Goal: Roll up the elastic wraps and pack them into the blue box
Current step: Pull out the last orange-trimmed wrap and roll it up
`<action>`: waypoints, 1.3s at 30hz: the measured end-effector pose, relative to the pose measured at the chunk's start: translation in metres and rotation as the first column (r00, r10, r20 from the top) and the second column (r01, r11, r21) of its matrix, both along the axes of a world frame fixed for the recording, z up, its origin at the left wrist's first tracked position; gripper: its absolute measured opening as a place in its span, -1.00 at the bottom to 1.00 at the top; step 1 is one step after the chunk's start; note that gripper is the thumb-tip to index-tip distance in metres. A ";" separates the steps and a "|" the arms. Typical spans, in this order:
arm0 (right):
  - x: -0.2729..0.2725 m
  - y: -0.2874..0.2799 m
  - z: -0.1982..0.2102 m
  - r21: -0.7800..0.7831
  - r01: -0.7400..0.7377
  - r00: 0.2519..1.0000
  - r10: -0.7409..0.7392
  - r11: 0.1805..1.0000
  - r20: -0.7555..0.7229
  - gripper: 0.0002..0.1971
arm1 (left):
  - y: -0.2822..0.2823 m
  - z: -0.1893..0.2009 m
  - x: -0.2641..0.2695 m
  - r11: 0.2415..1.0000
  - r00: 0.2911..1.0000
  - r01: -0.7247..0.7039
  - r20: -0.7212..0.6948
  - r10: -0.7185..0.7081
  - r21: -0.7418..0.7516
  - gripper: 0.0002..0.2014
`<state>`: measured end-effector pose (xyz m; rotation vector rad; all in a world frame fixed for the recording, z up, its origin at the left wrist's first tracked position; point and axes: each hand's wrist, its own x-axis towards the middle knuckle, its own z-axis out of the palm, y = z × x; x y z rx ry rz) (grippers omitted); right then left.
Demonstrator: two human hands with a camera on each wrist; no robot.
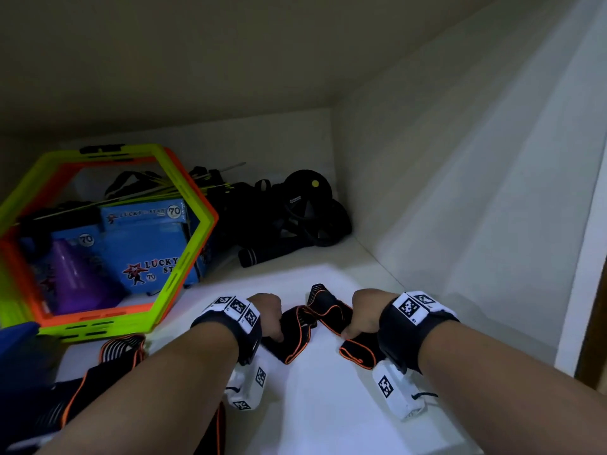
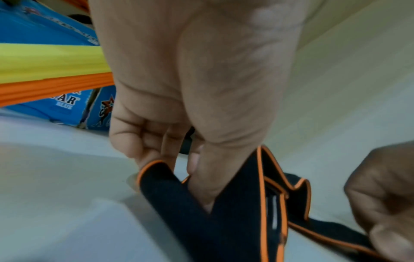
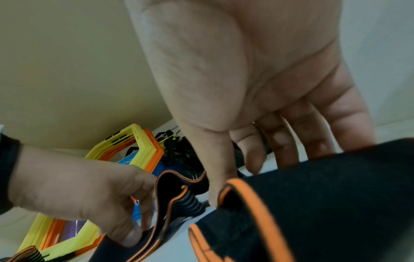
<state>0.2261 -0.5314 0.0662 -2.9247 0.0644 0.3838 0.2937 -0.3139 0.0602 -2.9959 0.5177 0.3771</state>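
Observation:
A black elastic wrap with orange edging point(image 1: 323, 311) lies crumpled on the white shelf point(image 1: 328, 405) between both hands. My left hand point(image 1: 271, 315) pinches its left end point(image 2: 201, 203) between thumb and curled fingers. My right hand point(image 1: 363, 315) grips the right end point(image 3: 313, 203), thumb on top and fingers curled behind the fabric. More black-and-orange wraps point(image 1: 108, 359) lie at the lower left under my left forearm. The blue "Lucky Star" boxes point(image 1: 147, 254) stand at the back left behind the hexagon rings. A blue edge point(image 1: 18, 330) shows at the far left.
Green and orange hexagon rings point(image 1: 184, 257) lean in front of the blue boxes, with a purple cone point(image 1: 72, 280) inside. Black gear with wheels point(image 1: 312, 211) fills the back corner. A white wall point(image 1: 460, 192) closes the right side.

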 end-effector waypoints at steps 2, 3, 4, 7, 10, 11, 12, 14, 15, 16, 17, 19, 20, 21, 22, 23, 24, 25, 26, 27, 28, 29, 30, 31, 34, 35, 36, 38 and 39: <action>-0.005 0.003 0.001 0.003 0.025 1.000 -0.025 1.000 0.010 -0.63 | 0.008 0.005 -0.008 0.999 1.000 0.015 -0.025 -0.014 0.039 -0.69; -0.007 0.004 0.004 -0.004 0.038 0.999 -0.038 0.999 -0.004 -0.63 | 0.011 0.007 -0.011 0.998 1.000 0.019 -0.026 -0.018 0.054 -0.71; -0.010 0.006 0.007 -0.014 0.047 0.998 -0.047 0.999 -0.028 -0.64 | 0.014 0.009 -0.013 0.998 1.000 0.018 -0.013 -0.017 0.059 -0.75; -0.015 0.006 0.009 -0.068 0.073 0.995 -0.077 0.995 -0.062 -0.62 | 0.017 0.012 -0.017 0.995 0.999 0.013 0.051 -0.008 -0.103 -0.75; -0.016 0.007 0.005 -0.111 0.084 0.996 -0.088 0.990 -0.029 -0.33 | 0.009 0.016 -0.024 0.956 0.999 0.033 0.009 -0.032 -0.290 -0.61; -0.017 0.007 0.004 -0.104 0.070 0.997 -0.073 0.992 -0.028 -0.23 | 0.005 0.016 -0.026 0.956 0.998 0.046 -0.036 -0.059 -0.289 -0.46; -0.017 0.007 0.003 -0.080 0.058 0.998 -0.060 0.995 -0.031 -0.18 | 0.000 0.016 -0.029 0.964 0.994 0.060 -0.074 -0.082 -0.258 -0.33; -0.018 0.008 0.002 -0.042 0.035 0.999 -0.037 0.999 -0.028 -0.20 | -0.007 0.012 -0.030 0.975 0.991 0.108 -0.061 -0.122 -0.194 -0.27; -0.017 0.007 -0.001 -0.032 0.023 1.000 -0.024 0.999 -0.013 -0.23 | -0.009 0.009 -0.028 0.975 0.991 0.129 -0.019 -0.134 -0.180 -0.34; -0.015 0.007 -0.003 -0.024 0.015 1.000 -0.015 1.000 -0.002 -0.26 | -0.011 0.007 -0.028 0.974 0.989 0.149 0.027 -0.146 -0.172 -0.47; -0.012 0.006 -0.005 -0.017 0.014 1.000 -0.014 1.000 0.005 -0.28 | -0.011 0.007 -0.027 0.972 0.986 0.160 0.077 -0.148 -0.170 -0.60; -0.005 0.001 -0.009 -0.019 0.021 0.999 -0.020 1.000 0.025 -0.33 | -0.009 0.009 -0.024 0.966 0.989 0.118 0.113 -0.094 -0.231 -0.74; -0.001 -0.001 -0.011 -0.023 0.017 1.000 -0.017 1.000 0.021 -0.40 | -0.008 0.011 -0.022 0.954 0.993 0.087 0.106 -0.059 -0.287 -0.77; 0.002 -0.002 -0.011 -0.025 0.005 1.000 -0.005 1.000 0.006 -0.47 | -0.006 0.012 -0.020 0.941 0.993 0.074 0.115 -0.038 -0.330 -0.81; 0.003 -0.003 -0.011 -0.029 -0.015 1.000 0.015 0.999 -0.010 -0.54 | -0.005 0.014 -0.018 0.931 0.990 0.074 0.139 -0.025 -0.357 -0.83; 0.004 -0.004 -0.012 -0.032 -0.034 0.999 0.034 0.999 -0.023 -0.58 | -0.003 0.015 -0.014 0.920 0.983 0.094 0.180 -0.027 -0.381 -0.80; 0.006 -0.005 -0.012 -0.034 -0.043 0.998 0.042 0.999 -0.037 -0.60 | -0.002 0.017 -0.013 0.920 0.978 0.108 0.209 -0.029 -0.378 -0.77; 0.006 -0.005 -0.012 -0.039 -0.048 0.998 0.046 0.998 -0.049 -0.62 | -0.001 0.018 -0.012 0.928 0.971 0.128 0.236 -0.045 -0.349 -0.75; 0.007 -0.005 -0.011 -0.046 -0.050 0.997 0.048 0.998 -0.054 -0.66 | -0.002 0.021 -0.013 0.944 0.969 0.136 0.240 -0.063 -0.302 -0.73; 0.008 -0.005 -0.009 -0.058 -0.051 0.997 0.048 0.997 -0.058 -0.71 | -0.002 0.021 -0.012 0.950 0.971 0.145 0.223 -0.084 -0.277 -0.70; 0.010 -0.004 -0.007 -0.065 -0.053 0.997 0.049 0.996 -0.062 -0.73 | -0.002 0.021 -0.012 0.950 0.981 0.130 0.176 -0.082 -0.284 -0.66; 0.011 -0.004 -0.005 -0.076 -0.053 0.997 0.048 0.996 -0.065 -0.72 | -0.003 0.020 -0.010 0.950 0.989 0.112 0.126 -0.078 -0.292 -0.65; 0.014 -0.003 -0.004 -0.087 -0.050 0.997 0.045 0.995 -0.062 -0.71 | -0.005 0.020 -0.013 0.953 0.995 0.090 0.078 -0.070 -0.289 -0.69; 0.016 -0.003 -0.003 -0.107 -0.046 0.998 0.040 0.993 -0.058 -0.70 | -0.008 0.019 -0.015 0.956 0.998 0.066 0.031 -0.060 -0.287 -0.76; 0.022 0.001 0.003 -0.132 -0.053 0.997 0.045 0.990 -0.059 -0.74 | -0.014 0.021 -0.027 0.969 0.994 0.037 -0.093 -0.061 -0.246 -0.47; 0.023 0.004 0.006 -0.130 -0.067 0.997 0.060 0.989 -0.057 -0.80 | -0.014 0.021 -0.032 0.970 0.986 0.031 -0.150 -0.069 -0.241 -0.41; 0.023 0.007 0.009 -0.127 -0.089 0.995 0.083 0.988 -0.051 -0.86 | -0.014 0.020 -0.037 0.971 0.972 0.028 -0.220 -0.082 -0.237 -0.44; 0.026 0.010 0.013 -0.103 -0.135 0.991 0.131 0.986 -0.039 -0.70 | -0.013 0.015 -0.039 0.981 0.956 0.092 -0.260 -0.136 -0.171 -0.56; 0.028 0.013 0.014 -0.087 -0.156 0.988 0.153 0.984 -0.034 -0.60 | -0.013 0.013 -0.040 0.982 0.960 0.142 -0.223 -0.168 -0.126 -0.60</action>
